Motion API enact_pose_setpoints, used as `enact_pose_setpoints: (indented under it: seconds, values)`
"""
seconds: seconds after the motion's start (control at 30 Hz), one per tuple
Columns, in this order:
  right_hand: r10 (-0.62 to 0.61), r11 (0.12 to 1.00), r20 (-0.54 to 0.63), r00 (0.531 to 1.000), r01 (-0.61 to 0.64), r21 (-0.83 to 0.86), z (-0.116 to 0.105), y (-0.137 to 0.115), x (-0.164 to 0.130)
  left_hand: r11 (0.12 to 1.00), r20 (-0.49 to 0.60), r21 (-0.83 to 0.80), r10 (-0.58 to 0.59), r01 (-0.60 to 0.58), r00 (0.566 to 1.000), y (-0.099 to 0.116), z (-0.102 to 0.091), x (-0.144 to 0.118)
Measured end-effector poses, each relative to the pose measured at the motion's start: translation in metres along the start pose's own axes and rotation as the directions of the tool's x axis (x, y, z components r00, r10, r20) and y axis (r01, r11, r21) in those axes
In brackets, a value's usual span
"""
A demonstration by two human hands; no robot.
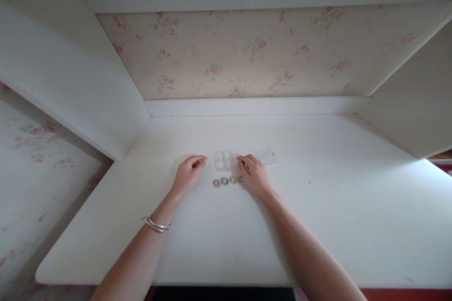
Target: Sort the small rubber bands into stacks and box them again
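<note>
Between the two hands, a small clear plastic box (224, 160) with compartments sits on the white desk (318, 207), closer to the right hand. Left hand (188, 175) rests on the desk just left of the box, fingers curled loosely inward, not touching it; can't tell if anything small is pinched at the fingertips. Right hand (254, 175) lies palm down, fingers bent, fingertips at the box's right edge, contact looks likely but is hard to confirm. Just below the box, between the hands, a short row of small rings (225, 181): brownish, blue, yellowish, and a greenish one partly under the right hand. Clear flat lid (265, 155) lies just beyond the right hand. Silver bracelets (157, 225) on left wrist.
</note>
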State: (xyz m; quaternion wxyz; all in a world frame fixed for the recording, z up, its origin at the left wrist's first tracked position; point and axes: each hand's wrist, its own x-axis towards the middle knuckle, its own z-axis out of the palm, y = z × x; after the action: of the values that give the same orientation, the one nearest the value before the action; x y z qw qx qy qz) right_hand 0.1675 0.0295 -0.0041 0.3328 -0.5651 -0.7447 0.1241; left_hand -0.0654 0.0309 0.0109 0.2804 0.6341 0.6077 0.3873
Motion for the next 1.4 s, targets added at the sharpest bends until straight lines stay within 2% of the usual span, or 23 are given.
enact_pose_setpoints:
  seconds: [0.13,0.3,0.4,0.6,0.77,0.9,1.0,1.17,1.3,1.4]
  values:
    - [-0.137,0.990,0.015,0.990,0.138,-0.036,-0.005,-0.019,-0.006,1.000,0.118,0.014,-0.007,0.006,0.993,-0.003,-0.011,-0.016]
    - [-0.333,0.938,0.178,0.926,0.344,-0.034,-0.005,-0.048,-0.017,1.000,0.219,-0.024,0.016,-0.011,0.976,0.001,-0.008,-0.020]
    - [-0.370,0.916,0.242,0.897,0.396,-0.066,-0.001,-0.057,-0.019,0.998,0.247,-0.044,0.044,-0.034,0.968,0.003,-0.006,-0.020]
    - [-0.373,0.910,0.257,0.891,0.406,-0.085,0.004,-0.058,-0.018,0.998,0.250,-0.058,0.041,-0.027,0.967,0.007,-0.009,-0.020]
    - [-0.376,0.913,0.250,0.892,0.403,-0.064,0.007,-0.057,-0.018,0.998,0.264,-0.023,0.066,-0.062,0.962,0.003,-0.009,-0.019]
    - [-0.360,0.927,0.187,0.914,0.373,-0.038,0.008,-0.053,-0.018,0.995,0.263,0.005,0.092,-0.097,0.960,0.001,-0.009,-0.020]
    - [-0.299,0.953,0.106,0.948,0.302,-0.019,0.010,-0.047,-0.017,0.988,0.306,0.037,0.132,-0.150,0.943,0.004,-0.010,-0.023]
    - [-0.148,0.989,-0.013,0.989,0.148,0.030,0.012,-0.035,-0.011,0.952,0.418,0.120,0.208,-0.281,0.884,0.012,-0.009,-0.031]
    - [-0.031,0.998,-0.032,0.999,0.032,0.058,0.012,-0.029,-0.004,0.928,0.433,0.182,0.223,-0.326,0.873,0.010,-0.007,-0.035]
    - [0.013,0.999,-0.035,0.999,-0.012,0.037,0.013,-0.026,0.003,0.916,0.427,0.214,0.225,-0.340,0.876,0.008,-0.005,-0.035]
